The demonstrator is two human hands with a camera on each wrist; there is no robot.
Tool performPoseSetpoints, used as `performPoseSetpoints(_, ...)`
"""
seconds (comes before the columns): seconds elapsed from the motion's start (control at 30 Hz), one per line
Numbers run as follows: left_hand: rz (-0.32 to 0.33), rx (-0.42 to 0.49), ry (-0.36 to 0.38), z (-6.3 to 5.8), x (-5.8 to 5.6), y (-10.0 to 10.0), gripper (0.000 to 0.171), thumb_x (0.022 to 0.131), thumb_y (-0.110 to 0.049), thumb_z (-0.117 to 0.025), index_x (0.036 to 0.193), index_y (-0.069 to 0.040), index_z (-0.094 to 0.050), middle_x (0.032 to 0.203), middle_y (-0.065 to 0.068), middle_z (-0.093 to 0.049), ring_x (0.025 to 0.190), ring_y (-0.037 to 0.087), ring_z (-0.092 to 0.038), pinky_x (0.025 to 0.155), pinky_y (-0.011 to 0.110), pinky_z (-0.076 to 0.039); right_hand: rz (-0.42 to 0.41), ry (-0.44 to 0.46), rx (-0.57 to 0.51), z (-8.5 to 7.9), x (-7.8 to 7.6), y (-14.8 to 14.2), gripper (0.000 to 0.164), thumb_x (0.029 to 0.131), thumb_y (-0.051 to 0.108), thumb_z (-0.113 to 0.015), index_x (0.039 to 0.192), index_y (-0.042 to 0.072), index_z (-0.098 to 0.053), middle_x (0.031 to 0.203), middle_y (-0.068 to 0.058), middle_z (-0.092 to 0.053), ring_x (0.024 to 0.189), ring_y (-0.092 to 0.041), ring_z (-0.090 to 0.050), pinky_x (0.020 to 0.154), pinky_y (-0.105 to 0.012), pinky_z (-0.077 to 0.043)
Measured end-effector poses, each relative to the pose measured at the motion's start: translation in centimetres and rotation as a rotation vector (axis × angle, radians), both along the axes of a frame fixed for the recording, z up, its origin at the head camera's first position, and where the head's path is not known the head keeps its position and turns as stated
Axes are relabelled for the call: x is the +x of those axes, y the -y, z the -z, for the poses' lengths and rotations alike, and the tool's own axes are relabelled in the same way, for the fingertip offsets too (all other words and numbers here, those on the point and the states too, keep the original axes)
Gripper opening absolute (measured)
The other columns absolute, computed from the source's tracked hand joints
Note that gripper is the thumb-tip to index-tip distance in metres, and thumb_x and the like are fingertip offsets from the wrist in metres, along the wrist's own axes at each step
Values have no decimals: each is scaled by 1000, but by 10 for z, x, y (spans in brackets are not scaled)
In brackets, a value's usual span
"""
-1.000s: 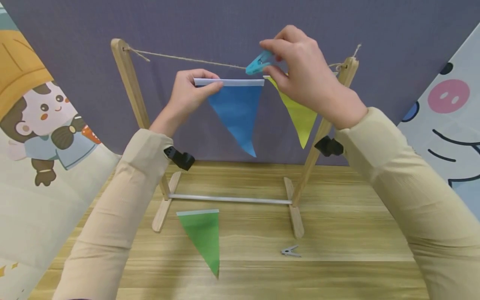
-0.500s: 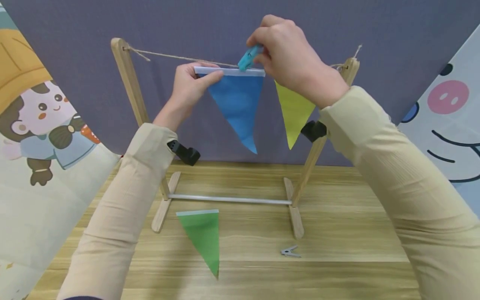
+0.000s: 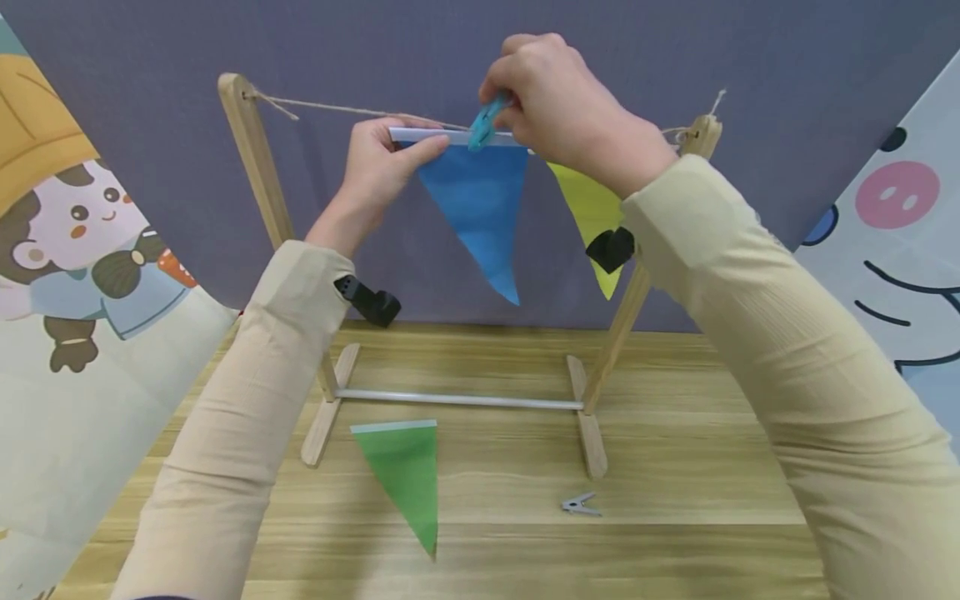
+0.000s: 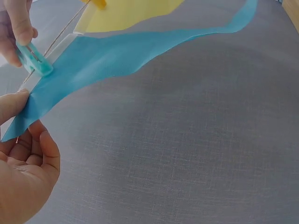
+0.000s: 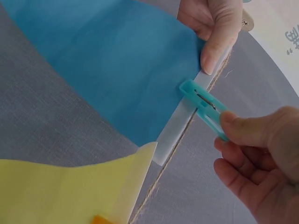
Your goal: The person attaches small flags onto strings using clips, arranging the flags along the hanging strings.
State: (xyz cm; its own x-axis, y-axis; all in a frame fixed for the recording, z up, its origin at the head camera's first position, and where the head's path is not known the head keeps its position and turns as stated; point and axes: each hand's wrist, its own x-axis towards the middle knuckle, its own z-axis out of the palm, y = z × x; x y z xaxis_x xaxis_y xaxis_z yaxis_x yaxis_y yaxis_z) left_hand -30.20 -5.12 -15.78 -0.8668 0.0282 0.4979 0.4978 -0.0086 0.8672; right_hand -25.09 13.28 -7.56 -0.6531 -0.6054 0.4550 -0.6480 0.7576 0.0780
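1. Head view: the left hand (image 3: 378,171) pinches the blue flag (image 3: 483,200) at its top edge along the string (image 3: 337,107), fingers partly hidden behind.
2. Right wrist view: fingers of the right hand (image 5: 266,154) pinch the teal clip (image 5: 204,102), lying across flag and string; its bite is hard to judge.
3. Left wrist view: frame edges crop the right hand and yellow flag (image 4: 126,14).
4. Green flag (image 3: 405,475) and grey clip (image 3: 580,504) lie on the worktop (image 3: 675,467).

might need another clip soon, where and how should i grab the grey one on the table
Probably best to pinch the grey clip across its two splayed arms, coming from your right: it lies on the table, arms spreading that way, narrow end pointing left.
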Motion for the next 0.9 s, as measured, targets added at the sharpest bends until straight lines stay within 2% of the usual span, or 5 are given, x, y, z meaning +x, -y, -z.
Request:
performPoseSetpoints(0.33,5,21,-22,2,1,-2,11,80,-2,-72,89,4,-72,85,1,-68,88,13,-59,73,21,-46,-10,47,26,0,-2,4,26,94,1,-50,115,-9,-61,107,-22,-54,95,-30,-50,85,-36,-48)
performPoseSetpoints(0.57,37,54,-46,5,2,-1,5,80,0,-72,84,3,-73,84,2,-67,89,17,-58,73,23,-45,-65,42,-26,5,-3,2,32,92,3,-53,121,-7,-58,108,-23,-54,95,-31,-53,84,-36,-45)
performPoseSetpoints(0.7,34,55,-43,8,1,0,9,80,-1,-72,87,4,-72,87,2,-66,93,19,-57,74,23,-45,-67,31,-61,9,-3,1,38,93,5,-53,129,-3,-53,109,-22,-53,95,-31,-51,83,-37,-44)
performPoseSetpoints(0.9,20,28,-33,11,0,1,14,80,-2,-71,91,6,-71,86,0,-65,88,15,-57,72,22,-45,-52,17,-69,14,-4,0,40,92,7,-56,131,-2,-51,111,-21,-54,100,-30,-52,87,-36,-44)
